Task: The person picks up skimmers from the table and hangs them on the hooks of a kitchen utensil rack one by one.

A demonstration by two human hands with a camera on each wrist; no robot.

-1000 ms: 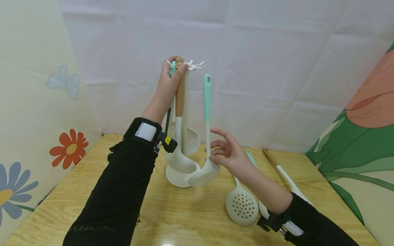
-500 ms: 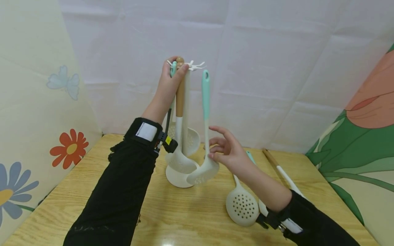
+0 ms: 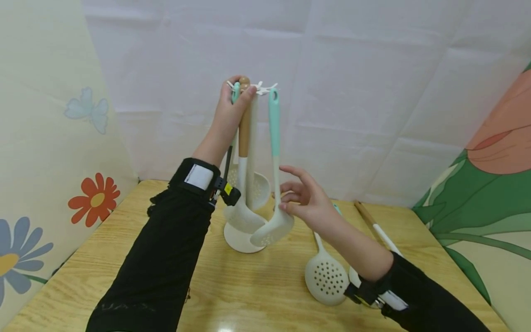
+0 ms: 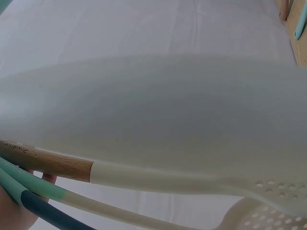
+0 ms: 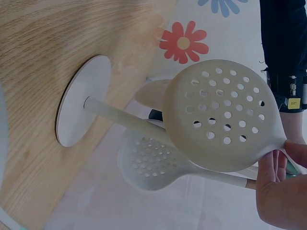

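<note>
A white utensil stand (image 3: 240, 240) rises from a round base to a ring of hooks (image 3: 265, 86). My left hand (image 3: 232, 103) grips its top, fingers curled round the hanging teal and wooden handles (image 4: 48, 165). My right hand (image 3: 296, 198) pinches the neck of a white slotted spoon (image 3: 269, 230) with a teal handle (image 3: 273, 120), held upright with its top end at the hooks. In the right wrist view the spoon's perforated bowl (image 5: 223, 115) fills the middle, my fingers (image 5: 283, 187) on its neck, with the stand base (image 5: 81, 108) behind it. A blurred white ladle bowl (image 4: 153, 124) fills the left wrist view.
A white skimmer (image 3: 325, 276) and a wooden-handled utensil (image 3: 373, 226) lie on the wooden table (image 3: 257, 295) to the right of the stand. White and flower-printed cloth walls close in the table on three sides.
My right hand has lifted the slotted spoon and carried it left; its handle tip now reaches the stand's hooks. The left hand has stayed on the stand's top.
</note>
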